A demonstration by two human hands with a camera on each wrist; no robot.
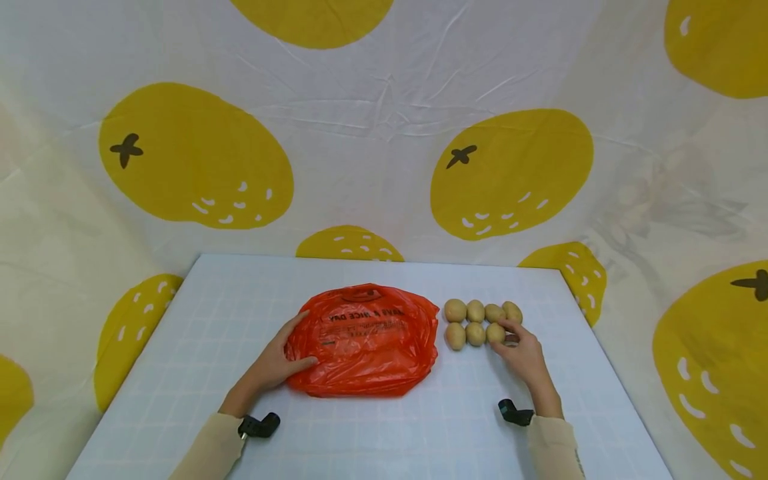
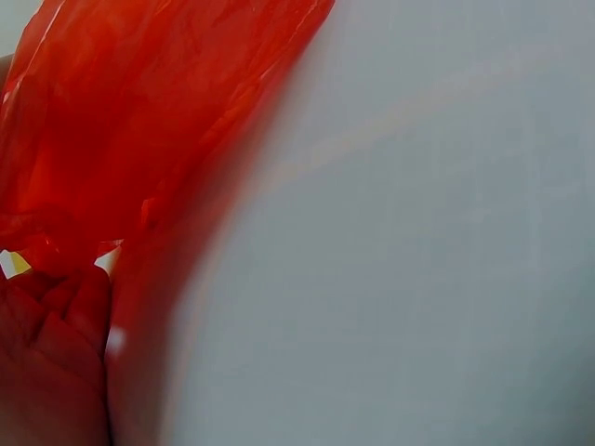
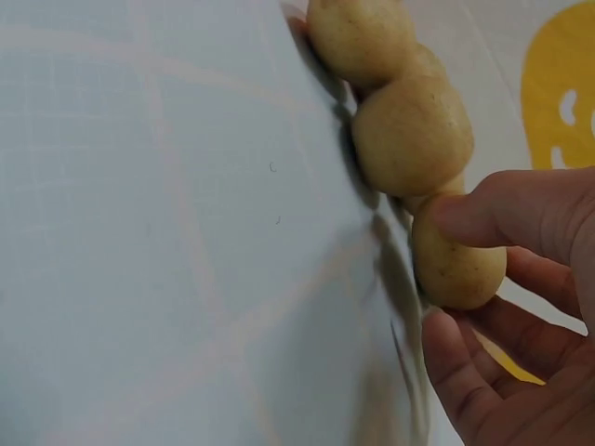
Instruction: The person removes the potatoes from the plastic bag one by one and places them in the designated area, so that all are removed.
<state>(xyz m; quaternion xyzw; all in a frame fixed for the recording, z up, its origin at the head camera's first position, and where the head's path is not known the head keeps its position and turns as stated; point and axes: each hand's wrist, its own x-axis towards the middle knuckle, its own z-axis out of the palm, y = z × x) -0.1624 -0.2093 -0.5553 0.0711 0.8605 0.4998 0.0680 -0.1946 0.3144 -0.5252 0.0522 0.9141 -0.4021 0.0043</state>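
A red plastic bag (image 1: 360, 347) with dark printed lettering lies bulging on the table; its contents are hidden. My left hand (image 1: 278, 357) holds its left end, thumb on the near side and fingers toward the far side. In the left wrist view only part of this hand (image 2: 56, 362) shows beneath the bag (image 2: 139, 111). Right of the bag, several small potatoes (image 1: 455, 311) sit in two rows. At the near row's right end, my right hand (image 1: 523, 353) grips a potato (image 1: 495, 333); the right wrist view shows the thumb on that potato (image 3: 456, 265).
The white table (image 1: 384, 440) has a pale grid pattern. Behind and beside it hangs a light cloth (image 1: 360, 160) printed with large yellow fruit. A black wrist camera (image 1: 259, 425) is on the left wrist, another black camera (image 1: 516, 413) on the right.
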